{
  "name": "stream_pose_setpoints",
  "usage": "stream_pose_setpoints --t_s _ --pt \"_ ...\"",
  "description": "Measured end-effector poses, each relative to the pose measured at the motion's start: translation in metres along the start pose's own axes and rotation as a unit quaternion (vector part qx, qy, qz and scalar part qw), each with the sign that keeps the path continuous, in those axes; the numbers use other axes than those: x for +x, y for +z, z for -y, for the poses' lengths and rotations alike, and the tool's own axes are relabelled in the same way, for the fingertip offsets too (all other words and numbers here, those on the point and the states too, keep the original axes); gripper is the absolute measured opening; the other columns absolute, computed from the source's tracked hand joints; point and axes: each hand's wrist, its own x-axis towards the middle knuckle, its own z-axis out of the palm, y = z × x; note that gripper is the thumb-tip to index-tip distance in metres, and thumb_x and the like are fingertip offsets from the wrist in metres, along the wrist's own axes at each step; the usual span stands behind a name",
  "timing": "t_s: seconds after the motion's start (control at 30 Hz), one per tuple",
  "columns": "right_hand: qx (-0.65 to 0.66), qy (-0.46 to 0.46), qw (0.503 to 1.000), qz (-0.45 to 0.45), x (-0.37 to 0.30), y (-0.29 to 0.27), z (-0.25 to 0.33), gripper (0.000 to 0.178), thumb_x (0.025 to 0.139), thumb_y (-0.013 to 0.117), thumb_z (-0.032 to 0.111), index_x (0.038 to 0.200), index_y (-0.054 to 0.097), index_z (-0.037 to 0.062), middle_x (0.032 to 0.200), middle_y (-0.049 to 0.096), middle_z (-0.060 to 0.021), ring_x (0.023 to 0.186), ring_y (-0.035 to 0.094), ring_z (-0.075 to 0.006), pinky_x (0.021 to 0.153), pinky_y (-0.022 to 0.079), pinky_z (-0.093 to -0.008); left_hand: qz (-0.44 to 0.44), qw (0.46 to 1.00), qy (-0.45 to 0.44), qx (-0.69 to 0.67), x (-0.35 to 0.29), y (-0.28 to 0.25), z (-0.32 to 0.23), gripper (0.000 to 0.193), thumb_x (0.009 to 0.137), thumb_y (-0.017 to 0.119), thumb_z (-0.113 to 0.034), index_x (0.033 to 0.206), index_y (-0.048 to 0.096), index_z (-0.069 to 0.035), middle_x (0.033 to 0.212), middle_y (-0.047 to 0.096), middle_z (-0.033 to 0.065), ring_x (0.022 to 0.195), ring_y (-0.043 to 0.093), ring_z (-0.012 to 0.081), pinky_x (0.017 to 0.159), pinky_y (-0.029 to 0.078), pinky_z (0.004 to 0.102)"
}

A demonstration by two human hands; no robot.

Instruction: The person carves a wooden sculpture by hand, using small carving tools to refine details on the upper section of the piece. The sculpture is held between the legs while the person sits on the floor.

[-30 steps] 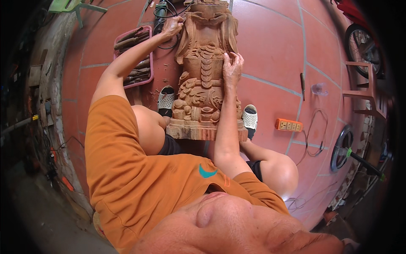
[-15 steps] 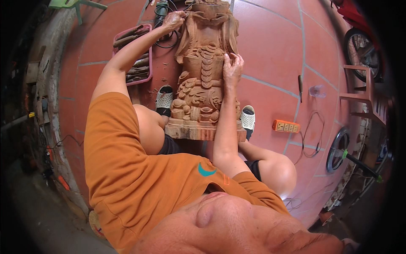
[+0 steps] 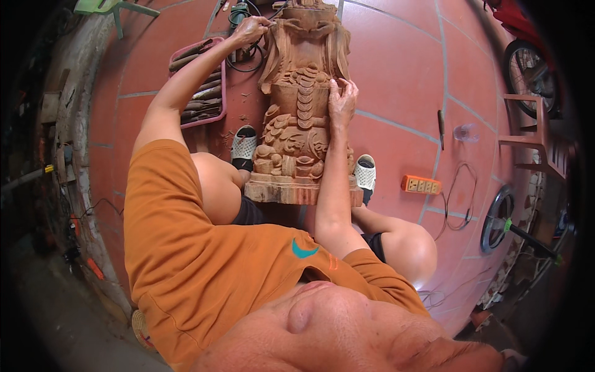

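Note:
A carved wooden statue [image 3: 300, 121] stands between my feet on a thick wooden base, with coin shapes and rounded reliefs down its front. My left hand [image 3: 251, 30] reaches to the statue's upper left edge. Its fingers are pinched together there, and whatever they hold is too small to make out. Against the statue's right side, at mid-height, rests my right hand [image 3: 343, 104]. The thumb and fingers of that hand are apart and touch the carved edge.
Left of the statue lies a pink tray [image 3: 223, 93] of carving tools, near a corded power tool [image 3: 238, 13]. To the right are a dark-handled tool [image 3: 440, 129], a clear cup [image 3: 465, 132], an orange power strip [image 3: 421, 185] with its cord, and a brown plastic chair [image 3: 536, 142].
The whole view has shifted slightly. Both hands keep nearly the same places on the statue, with only a slight movement of the left hand.

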Motion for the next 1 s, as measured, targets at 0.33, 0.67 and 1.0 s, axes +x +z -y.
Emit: stream_pose_setpoints --t_s 0.33,0.67,1.0 --pt "-0.008 0.012 1.000 -0.003 -0.001 -0.001 -0.002 0.041 0.088 0.069 0.037 0.110 0.066 0.0019 0.129 0.053 -0.0179 0.120 0.052 -0.0353 0.101 0.042 -0.0435 0.169 0.983 0.012 -0.069 -0.031 0.004 -0.022 0.036 0.083 0.064 -0.014 0.117 0.069 -0.002 0.067 0.064 0.0072 0.054 0.058 0.0121 0.050 0.047 0.0300" --pt "0.006 0.019 1.000 0.003 0.001 -0.004 -0.004 0.043 0.089 0.067 0.037 0.113 0.065 0.0015 0.131 0.052 -0.0198 0.123 0.050 -0.0356 0.103 0.041 -0.0435 0.210 0.919 -0.143 -0.303 -0.022 -0.021 -0.036 0.021 0.098 0.056 -0.020 0.110 0.063 -0.005 0.070 0.056 -0.0032 0.052 0.049 0.0049 0.046 0.039 0.0216" --pt "-0.014 0.014 1.000 -0.011 0.000 -0.004 -0.003 0.041 0.089 0.068 0.035 0.111 0.065 0.0013 0.131 0.052 -0.0195 0.123 0.050 -0.0355 0.103 0.041 -0.0434 0.190 0.931 -0.158 -0.269 -0.020 -0.012 -0.039 0.018 0.098 0.055 -0.022 0.108 0.063 -0.009 0.073 0.058 -0.0028 0.054 0.051 0.0047 0.045 0.040 0.0215"
